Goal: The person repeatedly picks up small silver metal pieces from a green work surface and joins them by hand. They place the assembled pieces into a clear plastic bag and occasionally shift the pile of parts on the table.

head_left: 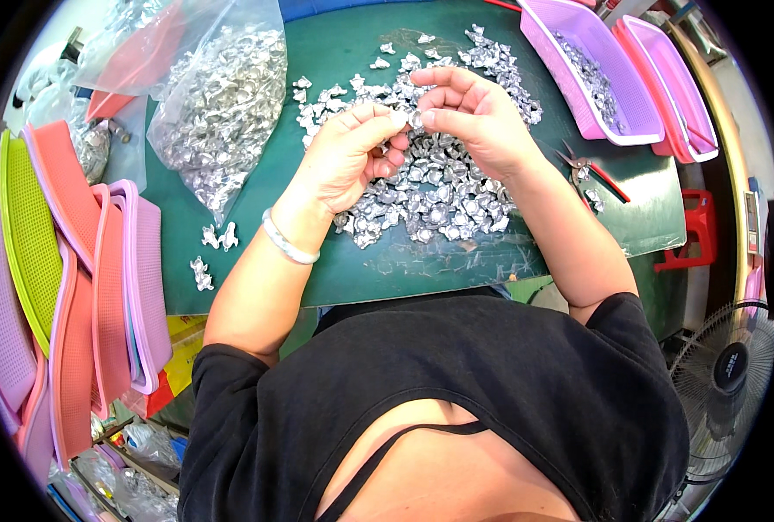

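Note:
My left hand point(352, 155) is closed in a pinch on a small silvery metal casting point(414, 120), held over the middle of the table. From the other side, my right hand point(478, 117) meets the same piece, its thumb and curled index finger closed at it. The fingertips hide most of the casting, so its exact shape does not show. Under and around both hands spreads a loose pile of similar silvery castings point(439, 196). A white bangle point(287, 239) circles my left wrist.
A clear plastic bag point(222, 113) full of castings lies at the left, near a few loose pieces point(202, 271). Stacked plastic baskets point(78, 331) stand left of the green table point(230, 294). At the right are a purple basket point(622, 130) holding castings, red-handled cutters point(609, 181) and a fan point(726, 374).

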Available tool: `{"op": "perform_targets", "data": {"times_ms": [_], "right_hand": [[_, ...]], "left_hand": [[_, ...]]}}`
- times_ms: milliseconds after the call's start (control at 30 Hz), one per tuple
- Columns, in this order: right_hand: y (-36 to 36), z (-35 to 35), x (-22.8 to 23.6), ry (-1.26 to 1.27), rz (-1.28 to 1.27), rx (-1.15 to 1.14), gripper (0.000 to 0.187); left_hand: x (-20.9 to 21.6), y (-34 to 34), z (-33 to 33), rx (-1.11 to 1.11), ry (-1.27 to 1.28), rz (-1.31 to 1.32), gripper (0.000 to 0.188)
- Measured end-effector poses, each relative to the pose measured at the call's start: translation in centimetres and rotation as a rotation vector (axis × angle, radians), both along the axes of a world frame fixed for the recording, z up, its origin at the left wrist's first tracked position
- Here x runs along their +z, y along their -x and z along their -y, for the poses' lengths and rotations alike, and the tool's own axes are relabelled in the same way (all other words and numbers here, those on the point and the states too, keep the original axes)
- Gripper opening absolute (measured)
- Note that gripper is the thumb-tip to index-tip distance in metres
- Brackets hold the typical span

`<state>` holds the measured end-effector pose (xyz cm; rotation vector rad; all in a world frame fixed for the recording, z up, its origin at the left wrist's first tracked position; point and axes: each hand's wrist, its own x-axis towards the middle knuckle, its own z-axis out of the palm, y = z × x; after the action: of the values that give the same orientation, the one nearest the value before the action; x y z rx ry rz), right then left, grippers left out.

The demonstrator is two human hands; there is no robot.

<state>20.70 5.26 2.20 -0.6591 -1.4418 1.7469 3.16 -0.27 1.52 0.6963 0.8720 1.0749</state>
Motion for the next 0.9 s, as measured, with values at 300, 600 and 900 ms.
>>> {"op": "perform_targets", "data": {"times_ms": [300,600,900], "right_hand": [[0.0,0.1,-0.2,-0.049,0.042,0.003,0.038],[0.0,-0.1,-0.3,-0.066,0.051,0.014,0.033],[-1.5,-0.8,0.4,-1.031,0.606,0.024,0.051]], "left_hand": [[-0.3,0.1,-0.2,0.019,0.026,0.004,0.007],[-0.1,0.0,-0.2,0.060,0.072,0.013,0.008],[-0.2,0.2,-0.2,0.091,0.083,0.055,0.010]]}}
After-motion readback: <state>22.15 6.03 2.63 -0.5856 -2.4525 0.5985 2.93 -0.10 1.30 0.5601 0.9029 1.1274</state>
